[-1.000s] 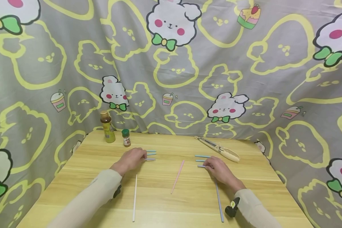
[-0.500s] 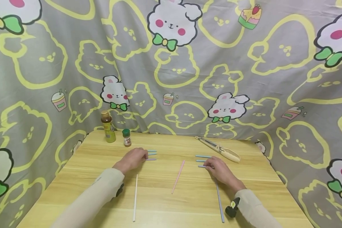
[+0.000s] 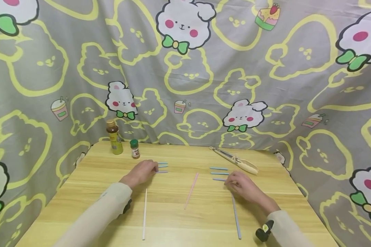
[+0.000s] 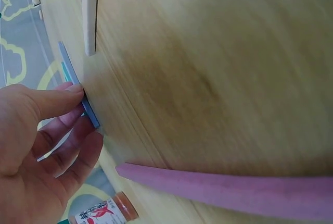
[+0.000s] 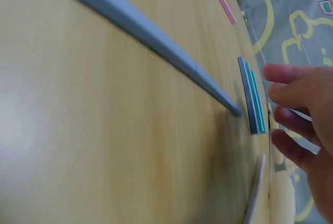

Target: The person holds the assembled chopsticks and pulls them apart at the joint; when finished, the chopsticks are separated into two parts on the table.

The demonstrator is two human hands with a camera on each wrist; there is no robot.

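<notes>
My left hand (image 3: 142, 173) pinches a slim blue stick (image 4: 78, 83) between thumb and fingers, at the lowest of a small group of blue and teal sticks (image 3: 162, 166). A white stick (image 3: 144, 214) lies nearer me, and a purple stick (image 4: 223, 185) shows large in the left wrist view. My right hand (image 3: 242, 185) holds nothing. Its loosely bent fingers hover beside a matching group of teal and blue sticks (image 5: 252, 96), apart from them in the right wrist view. A longer blue stick (image 3: 236, 216) lies just in front of that hand.
A pink stick (image 3: 191, 190) lies slanted mid-table. At the back left stand a sauce bottle (image 3: 114, 139) and a green-capped spice jar (image 3: 135, 149). Cream-coloured tongs (image 3: 235, 160) lie at the back right. A patterned curtain (image 3: 185, 75) closes off the back and sides.
My right hand has let go of the near blue stick and drawn slightly right, baring more of the right-hand sticks. My left hand keeps its place. The head view has shifted a little.
</notes>
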